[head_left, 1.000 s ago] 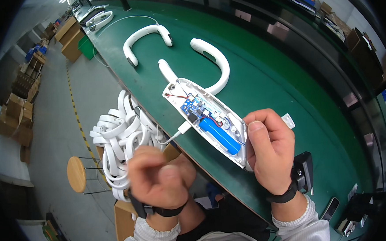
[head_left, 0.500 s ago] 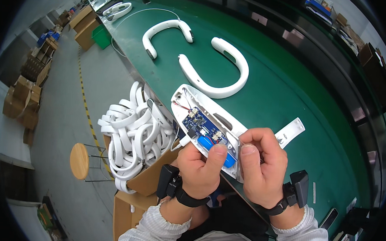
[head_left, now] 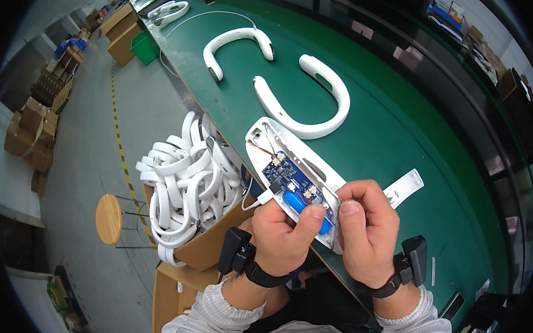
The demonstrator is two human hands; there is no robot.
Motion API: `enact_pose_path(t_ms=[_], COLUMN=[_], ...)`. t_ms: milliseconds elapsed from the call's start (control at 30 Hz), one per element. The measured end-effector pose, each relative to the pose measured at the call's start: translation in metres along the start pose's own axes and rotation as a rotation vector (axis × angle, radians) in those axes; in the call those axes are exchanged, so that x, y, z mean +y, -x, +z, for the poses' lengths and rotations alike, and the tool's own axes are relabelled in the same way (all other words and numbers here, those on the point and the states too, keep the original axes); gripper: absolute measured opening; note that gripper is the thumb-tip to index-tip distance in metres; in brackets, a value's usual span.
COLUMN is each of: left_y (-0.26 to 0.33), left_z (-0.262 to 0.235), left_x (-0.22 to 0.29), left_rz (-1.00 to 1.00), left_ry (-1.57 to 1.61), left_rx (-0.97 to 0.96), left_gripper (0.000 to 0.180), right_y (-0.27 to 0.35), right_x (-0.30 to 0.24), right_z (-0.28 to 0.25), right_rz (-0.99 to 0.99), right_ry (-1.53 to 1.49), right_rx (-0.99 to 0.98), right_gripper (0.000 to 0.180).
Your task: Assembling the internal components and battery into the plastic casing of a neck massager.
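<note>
An opened white neck fan housing (head_left: 334,164) lies slantwise over the bench edge, its inside facing up. In it sit a blue circuit board (head_left: 289,173) and a blue cylindrical battery (head_left: 295,202), with thin wires between the parts. A white plug (head_left: 266,197) on a cable meets its near side. My left hand (head_left: 283,241) grips that side, thumb over the battery. My right hand (head_left: 369,237) is closed in a pinch at the near right end of the housing. What lies between its thumb and forefinger is too small or hidden to make out.
Two white U-shaped neck fans (head_left: 337,113) (head_left: 238,35) lie farther up the green bench (head_left: 396,138). A loose white cover (head_left: 403,188) rests right of my hands. Left of the bench, a cardboard box (head_left: 212,248) overflows with white neck fans (head_left: 183,186). Beside it stands a round stool (head_left: 109,219).
The neck fan housing has shifted slightly to the right in the picture, along with both hands. My right thumb and forefinger remain pinched at its end.
</note>
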State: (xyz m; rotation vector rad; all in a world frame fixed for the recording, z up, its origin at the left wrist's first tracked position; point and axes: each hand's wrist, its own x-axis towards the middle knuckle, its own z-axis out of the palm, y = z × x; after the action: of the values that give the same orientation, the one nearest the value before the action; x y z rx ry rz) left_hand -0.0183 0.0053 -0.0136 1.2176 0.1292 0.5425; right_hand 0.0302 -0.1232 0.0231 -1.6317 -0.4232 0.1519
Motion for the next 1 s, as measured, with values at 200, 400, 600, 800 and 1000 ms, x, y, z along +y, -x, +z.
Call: enact_pose_path(t_ms=[200,400,600,800,1000], left_y=[-0.001,-0.003,-0.005,-0.013,-0.013], left_z=[-0.002,0.002,-0.004,-0.001,0.006], left_x=[0.002,-0.001,-0.007,0.003,0.001], left_rz=[-0.02,-0.057,-0.046,-0.1,-0.087], left_ry=[0.005,0.114,0.21,0.244,0.388], left_rx=[-0.036,-0.046,0.026,0.178,0.251], left_gripper=[0.016,0.02,0.03,0.035,0.036], right_y=[-0.004,-0.006,-0.007,-0.004,-0.005], right_x=[-0.001,-0.001,0.003,0.006,0.006], right_z=[0.0,-0.002,-0.001,0.005,0.009], right_rz=[-0.011,0.057,0.116,0.122,0.119], right_ry=[0.007,-0.034,-0.152,-0.151,-0.144], right_rx=[-0.02,-0.047,-0.048,-0.068,-0.076], right_gripper=[0.019,0.021,0.024,0.022,0.018])
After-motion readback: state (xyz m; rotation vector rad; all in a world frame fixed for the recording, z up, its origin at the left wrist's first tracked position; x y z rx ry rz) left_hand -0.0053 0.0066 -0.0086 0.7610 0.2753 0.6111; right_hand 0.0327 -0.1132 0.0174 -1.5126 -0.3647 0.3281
